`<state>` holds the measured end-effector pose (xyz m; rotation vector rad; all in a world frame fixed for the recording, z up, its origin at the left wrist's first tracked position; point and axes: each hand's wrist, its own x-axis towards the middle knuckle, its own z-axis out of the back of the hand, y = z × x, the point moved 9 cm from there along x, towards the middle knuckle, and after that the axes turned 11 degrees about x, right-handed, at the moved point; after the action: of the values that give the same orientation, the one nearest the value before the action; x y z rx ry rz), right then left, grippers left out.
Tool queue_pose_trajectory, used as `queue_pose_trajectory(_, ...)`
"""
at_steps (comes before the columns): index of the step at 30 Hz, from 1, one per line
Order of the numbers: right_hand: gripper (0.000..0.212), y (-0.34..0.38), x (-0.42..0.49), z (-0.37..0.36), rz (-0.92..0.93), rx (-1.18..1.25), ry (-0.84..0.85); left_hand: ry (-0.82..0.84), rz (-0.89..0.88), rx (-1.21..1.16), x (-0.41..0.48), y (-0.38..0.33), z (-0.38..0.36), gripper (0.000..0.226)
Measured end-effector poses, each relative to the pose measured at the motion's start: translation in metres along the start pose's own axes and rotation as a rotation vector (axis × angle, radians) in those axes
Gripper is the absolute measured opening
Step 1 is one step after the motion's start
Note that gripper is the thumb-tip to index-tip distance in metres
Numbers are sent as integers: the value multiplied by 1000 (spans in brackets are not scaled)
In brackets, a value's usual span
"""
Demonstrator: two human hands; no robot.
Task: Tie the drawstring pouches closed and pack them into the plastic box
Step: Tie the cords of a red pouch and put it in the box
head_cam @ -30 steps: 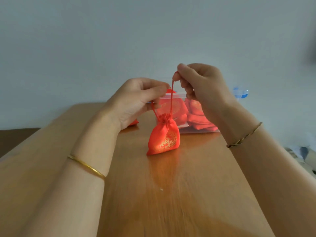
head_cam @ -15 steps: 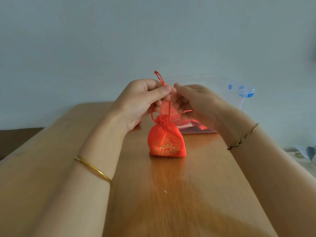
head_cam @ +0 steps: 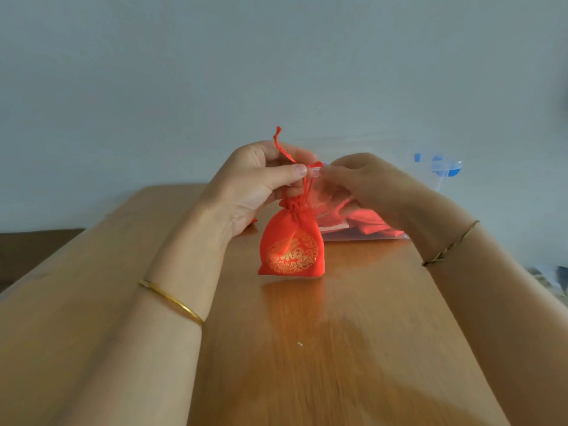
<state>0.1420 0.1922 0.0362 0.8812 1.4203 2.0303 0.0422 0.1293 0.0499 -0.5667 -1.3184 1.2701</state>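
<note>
The small red fabric drawstring pouch [head_cam: 291, 244] with a round gold emblem sits upright at the middle of the brown wooden table [head_cam: 353, 333], its neck gathered. Its thin red drawstring [head_cam: 284, 149] rises into the left hand [head_cam: 255, 186], pinched between thumb and forefinger, with one end sticking up above the knuckles. The right hand [head_cam: 375, 186] is motion-blurred, its fingertips just beside the left thumb at the cord; whether it grips is unclear. Behind it stands the clear plastic box [head_cam: 368, 236], which holds more red pouches [head_cam: 375, 221]. A gold bangle [head_cam: 172, 301] circles the left wrist.
</note>
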Motion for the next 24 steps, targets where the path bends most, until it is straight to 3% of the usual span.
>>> queue_pose_trajectory(2,26,1,6,2,78,156,-55,48,-70,58,-2,-8,-6,24)
queue_pose_trajectory(5,17,-11,10,-15,25,413,81,-13,-217,324,-3,-22,-6,27)
queue_pose_trajectory(10,18,-24,10,-23,-69,499,193,-201,-367,600,-5,-31,0,34)
queue_pose_trajectory(17,16,-27,10,-28,-99,511,230,-291,-386,544,-5,-31,8,32)
queue_pose_trajectory(24,18,-23,13,-11,-43,452,44,-260,-209,346,2,-10,17,20)
